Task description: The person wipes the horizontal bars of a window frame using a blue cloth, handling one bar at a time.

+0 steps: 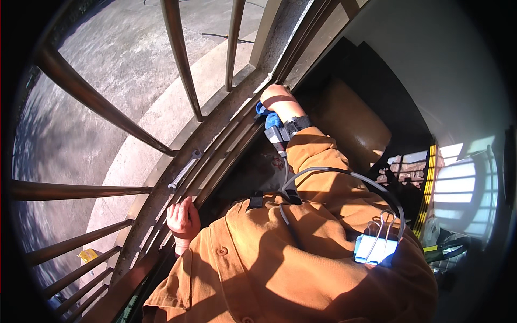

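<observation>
My right hand [276, 97] is at the far end of the window track [226, 142], its fingers closed around a blue cloth [262, 109]. Part of the cloth hangs below the palm and rests against the track. A grey device with a black strap [293, 126] sits on my right wrist. My left hand [183, 219] lies on the near part of the window frame, fingers curled in, with nothing seen in them. Just beyond it, a silver wrench [186, 169] lies on the sill between the bars and the track.
Metal bars [186, 62] stand along the outer side of the sill, with sunlit concrete [118, 59] beyond. A grey cable [371, 180] loops over my brown jacket [258, 258] near a binder clip [376, 248]. A white bucket-like container [466, 188] stands at the right.
</observation>
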A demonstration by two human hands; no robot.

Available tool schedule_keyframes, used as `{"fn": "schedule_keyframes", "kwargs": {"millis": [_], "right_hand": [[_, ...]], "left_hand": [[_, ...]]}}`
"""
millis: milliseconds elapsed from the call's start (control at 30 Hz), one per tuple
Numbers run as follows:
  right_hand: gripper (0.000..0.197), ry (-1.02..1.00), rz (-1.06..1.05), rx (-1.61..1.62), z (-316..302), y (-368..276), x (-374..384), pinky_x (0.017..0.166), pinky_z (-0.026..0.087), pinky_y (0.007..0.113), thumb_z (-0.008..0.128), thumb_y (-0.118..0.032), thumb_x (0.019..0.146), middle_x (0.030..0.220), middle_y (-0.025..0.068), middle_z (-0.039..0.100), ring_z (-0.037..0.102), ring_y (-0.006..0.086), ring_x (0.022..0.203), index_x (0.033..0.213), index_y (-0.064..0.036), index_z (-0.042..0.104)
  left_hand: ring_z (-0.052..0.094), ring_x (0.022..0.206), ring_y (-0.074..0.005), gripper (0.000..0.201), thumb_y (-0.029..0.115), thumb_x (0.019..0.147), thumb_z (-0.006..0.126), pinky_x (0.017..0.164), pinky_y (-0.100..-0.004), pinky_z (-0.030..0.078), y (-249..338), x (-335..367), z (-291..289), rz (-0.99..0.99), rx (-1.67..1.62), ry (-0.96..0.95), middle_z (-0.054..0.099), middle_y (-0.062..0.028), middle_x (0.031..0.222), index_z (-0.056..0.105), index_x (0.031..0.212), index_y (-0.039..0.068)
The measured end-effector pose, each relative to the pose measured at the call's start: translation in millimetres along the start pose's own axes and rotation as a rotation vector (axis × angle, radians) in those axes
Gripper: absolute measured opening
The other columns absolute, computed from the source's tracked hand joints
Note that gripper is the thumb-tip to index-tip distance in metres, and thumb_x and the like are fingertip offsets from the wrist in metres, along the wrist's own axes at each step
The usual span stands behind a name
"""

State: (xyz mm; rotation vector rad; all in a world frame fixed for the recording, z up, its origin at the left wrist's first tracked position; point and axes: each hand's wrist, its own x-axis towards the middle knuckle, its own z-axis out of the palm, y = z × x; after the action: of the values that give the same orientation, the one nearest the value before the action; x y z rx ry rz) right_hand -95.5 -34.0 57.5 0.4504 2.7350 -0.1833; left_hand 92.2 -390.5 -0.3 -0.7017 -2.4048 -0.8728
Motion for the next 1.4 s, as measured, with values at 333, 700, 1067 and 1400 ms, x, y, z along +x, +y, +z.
{"fn": "schedule_keyframes", "kwargs": {"millis": [333,700,1067,1400], "right_hand": [[0.03,0.308,0.265,0.311,14.2,12.6,-17.2,0.087,0.047,0.04,0.042,-0.017,0.086,0.103,0.0217,0.063,0.061,0.0335,0.099,0.103,0.0003,0.06],[0.034,0.638,0.076,0.403,66.0,51.2,-41.8,0.077,0.049,0.044,0.038,-0.02,0.092,0.099,0.0219,0.062,0.061,0.0371,0.089,0.124,-0.0095,0.04],[0.03,0.853,0.029,0.518,135.3,162.6,-106.8,0.064,0.048,0.05,0.042,-0.02,0.091,0.082,0.0261,0.061,0.059,0.0439,0.074,0.119,-0.0127,0.048],[0.028,0.699,-0.16,0.643,77.4,74.6,-138.2,0.062,0.049,0.045,0.046,-0.019,0.09,0.082,0.023,0.062,0.061,0.0407,0.076,0.116,-0.0102,0.05]], "left_hand": [[0.051,0.056,-0.0257,0.019,-0.002,0.074,0.059,0.054,-0.0353,0.04,-1.7,-1.9,3.2,0.007,0.009,0.018,0.06,-0.0086,0.071,0.061,0.093,0.002],[0.053,0.059,-0.0284,0.016,-0.004,0.075,0.057,0.056,-0.0363,0.042,0.2,6.2,2.7,-0.02,-0.082,0.008,0.061,-0.0119,0.073,0.06,0.09,0.001],[0.056,0.063,-0.0281,0.013,-0.005,0.075,0.058,0.06,-0.0355,0.044,9.0,10.1,-0.8,-0.072,-0.094,-0.061,0.063,-0.0105,0.077,0.061,0.085,0.003],[0.055,0.062,-0.0282,0.012,-0.005,0.074,0.058,0.059,-0.0352,0.044,9.1,11.5,-0.1,-0.082,-0.072,-0.043,0.061,-0.0103,0.074,0.06,0.084,0.003]]}}
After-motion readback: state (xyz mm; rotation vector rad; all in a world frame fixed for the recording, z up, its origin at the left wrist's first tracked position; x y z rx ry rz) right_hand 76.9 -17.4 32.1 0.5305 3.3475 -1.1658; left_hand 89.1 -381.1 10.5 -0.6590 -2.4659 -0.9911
